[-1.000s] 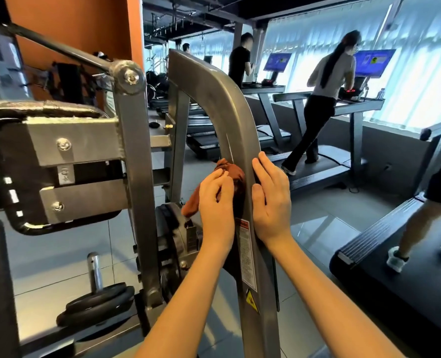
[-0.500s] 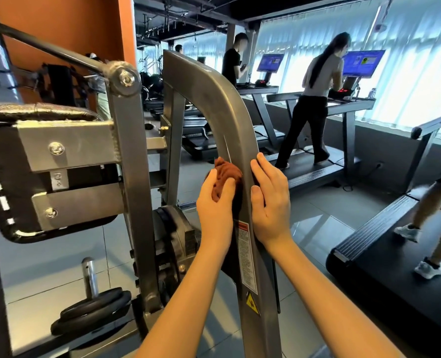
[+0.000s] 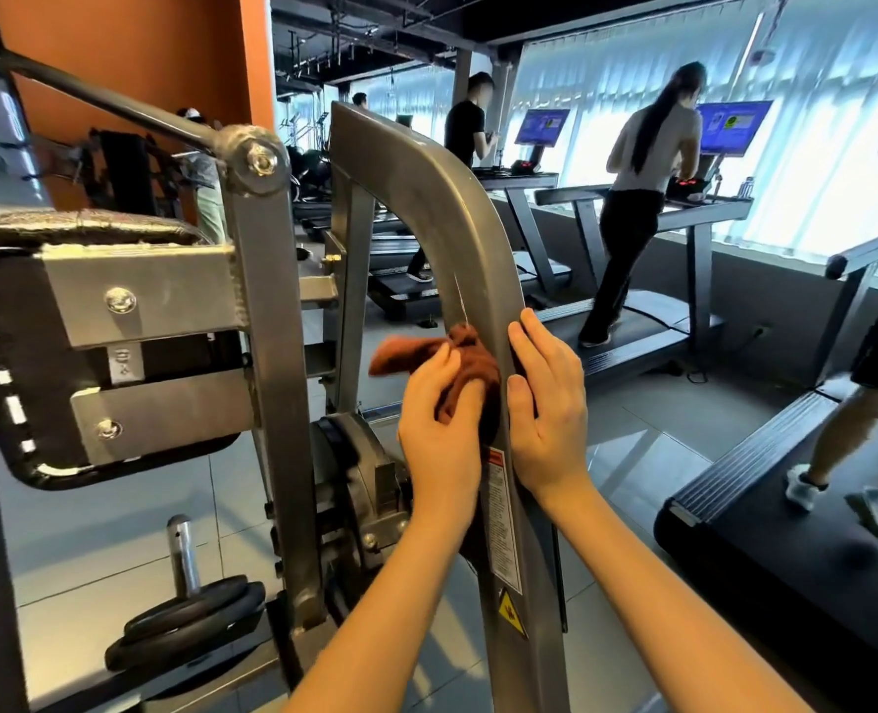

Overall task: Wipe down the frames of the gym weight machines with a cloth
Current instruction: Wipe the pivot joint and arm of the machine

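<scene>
A curved grey steel frame (image 3: 442,208) of a weight machine rises in front of me and bends over to the left. A rust-brown cloth (image 3: 465,362) is bunched against the frame's left face at mid height. My left hand (image 3: 439,434) holds the cloth against the steel, fingers bent over it, with one loose corner sticking out to the left. My right hand (image 3: 547,403) lies flat on the frame's right edge, fingers straight and pointing up. Warning stickers (image 3: 501,517) sit on the frame just below both hands.
A second grey upright (image 3: 267,352) with a padded bracket stands to the left. Black weight plates (image 3: 190,620) sit on a peg near the floor. Treadmills (image 3: 786,532) with people walking on them line the right side by the windows.
The cloth has shifted a little, and one corner now sticks out to the left of my left hand. My right hand stays flat on the frame's edge.
</scene>
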The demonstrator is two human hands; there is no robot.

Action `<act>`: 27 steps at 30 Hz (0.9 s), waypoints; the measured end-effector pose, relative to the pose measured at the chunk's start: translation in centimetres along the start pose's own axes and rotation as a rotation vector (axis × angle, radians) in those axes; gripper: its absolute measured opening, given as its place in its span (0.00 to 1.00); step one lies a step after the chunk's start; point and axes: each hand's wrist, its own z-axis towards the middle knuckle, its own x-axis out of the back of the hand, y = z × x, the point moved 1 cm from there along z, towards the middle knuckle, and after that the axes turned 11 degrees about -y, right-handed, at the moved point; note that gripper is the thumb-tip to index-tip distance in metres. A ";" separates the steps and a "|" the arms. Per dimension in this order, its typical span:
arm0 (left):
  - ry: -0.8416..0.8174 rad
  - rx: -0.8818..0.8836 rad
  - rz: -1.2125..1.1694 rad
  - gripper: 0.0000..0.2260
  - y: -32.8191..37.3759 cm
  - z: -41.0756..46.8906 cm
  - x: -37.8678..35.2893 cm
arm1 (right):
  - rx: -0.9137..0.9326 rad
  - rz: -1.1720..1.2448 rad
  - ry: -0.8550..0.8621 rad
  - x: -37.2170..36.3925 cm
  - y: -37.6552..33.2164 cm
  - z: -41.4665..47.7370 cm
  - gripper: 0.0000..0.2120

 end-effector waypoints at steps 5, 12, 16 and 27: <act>-0.010 -0.119 0.092 0.13 0.1 4.8 0.3 | 0.008 -0.011 0.010 -0.1 0.0 0.2 0.20; -0.106 -0.111 0.154 0.17 -1.4 -0.6 0.9 | 0.010 -0.023 0.003 0.0 0.0 0.1 0.20; -0.088 -0.162 0.167 0.16 -1.5 1.8 1.0 | 0.013 -0.030 0.015 0.0 0.0 0.1 0.20; -0.085 -0.131 0.177 0.16 -2.7 -1.7 0.7 | 0.029 -0.014 0.008 0.0 0.4 0.1 0.20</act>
